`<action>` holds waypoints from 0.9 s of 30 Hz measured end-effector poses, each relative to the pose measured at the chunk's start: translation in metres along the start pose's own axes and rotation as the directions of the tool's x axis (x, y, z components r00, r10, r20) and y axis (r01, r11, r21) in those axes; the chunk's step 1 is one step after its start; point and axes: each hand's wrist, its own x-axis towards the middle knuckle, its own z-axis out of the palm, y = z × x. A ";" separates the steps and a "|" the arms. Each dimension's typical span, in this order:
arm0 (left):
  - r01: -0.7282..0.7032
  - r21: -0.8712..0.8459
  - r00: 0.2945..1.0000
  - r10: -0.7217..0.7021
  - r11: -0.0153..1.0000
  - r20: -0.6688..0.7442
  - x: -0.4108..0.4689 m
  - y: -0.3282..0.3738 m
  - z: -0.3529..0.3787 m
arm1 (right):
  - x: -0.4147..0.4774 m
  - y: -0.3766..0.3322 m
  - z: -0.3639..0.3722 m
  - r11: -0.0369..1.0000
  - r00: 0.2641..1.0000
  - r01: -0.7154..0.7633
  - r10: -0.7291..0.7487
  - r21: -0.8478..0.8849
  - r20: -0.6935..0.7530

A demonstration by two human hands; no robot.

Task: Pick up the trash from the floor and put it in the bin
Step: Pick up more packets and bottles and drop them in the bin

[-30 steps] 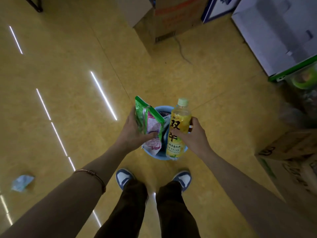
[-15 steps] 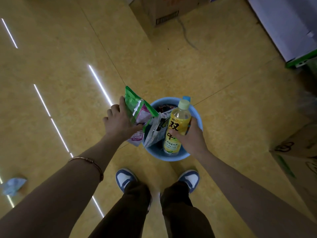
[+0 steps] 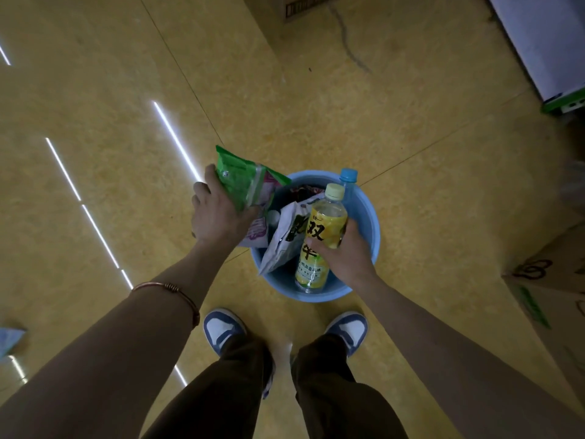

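Note:
A round blue bin (image 3: 370,217) stands on the yellow floor just ahead of my feet. My left hand (image 3: 215,217) grips a green and pink snack bag (image 3: 243,185) over the bin's left rim. A yellow drink bottle (image 3: 319,239) with a pale cap is held upright by my right hand (image 3: 345,255) over the bin's near side. Inside the bin lie a white and black wrapper (image 3: 285,239), dark trash and a bottle with a blue cap (image 3: 348,176).
A crumpled blue-white scrap (image 3: 8,339) lies on the floor at the far left edge. Cardboard boxes (image 3: 557,289) stand at the right, another box (image 3: 304,6) at the top. A white and green unit (image 3: 544,49) fills the upper right corner.
Both hands have dropped toward the bin with their loads. The snack bag has shifted left over the rim, and the bottle now hangs lower over the bin's inside.

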 end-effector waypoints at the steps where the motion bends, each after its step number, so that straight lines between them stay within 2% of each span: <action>1: -0.002 -0.036 1.000 0.002 0.999 0.006 0.000 0.000 0.001 | 0.001 0.000 0.001 1.000 1.000 -0.006 0.006 0.003 0.001; 5: -0.120 -0.074 0.976 0.131 0.990 0.175 -0.002 0.004 0.007 | 0.006 -0.003 0.004 1.000 0.999 -0.027 0.027 -0.009 -0.017; 9: -0.252 -0.144 0.877 0.289 0.957 0.384 -0.012 0.010 0.019 | 0.005 -0.006 0.009 0.996 0.998 -0.062 0.060 -0.057 -0.024; 11: -0.258 -0.116 0.848 0.283 0.959 0.448 -0.017 0.012 0.028 | 0.006 -0.009 0.009 0.986 0.995 -0.102 0.102 -0.135 -0.007; 15: -0.200 0.010 0.879 0.175 0.980 0.444 -0.013 0.021 0.042 | 0.016 -0.008 0.005 0.977 0.998 -0.061 0.060 -0.202 -0.011; 18: -0.222 0.070 0.887 0.172 0.973 0.428 -0.005 0.023 0.049 | 0.021 -0.007 0.007 0.958 1.000 -0.026 0.027 -0.285 -0.001; 22: -0.287 0.133 0.894 0.216 0.949 0.392 -0.002 0.020 0.060 | 0.030 -0.009 0.009 0.846 0.998 -0.003 0.039 -0.533 0.056; 27: -0.255 0.266 0.920 0.149 0.930 0.363 0.000 0.028 0.065 | 0.038 -0.013 0.018 0.769 0.997 -0.045 0.078 -0.638 0.024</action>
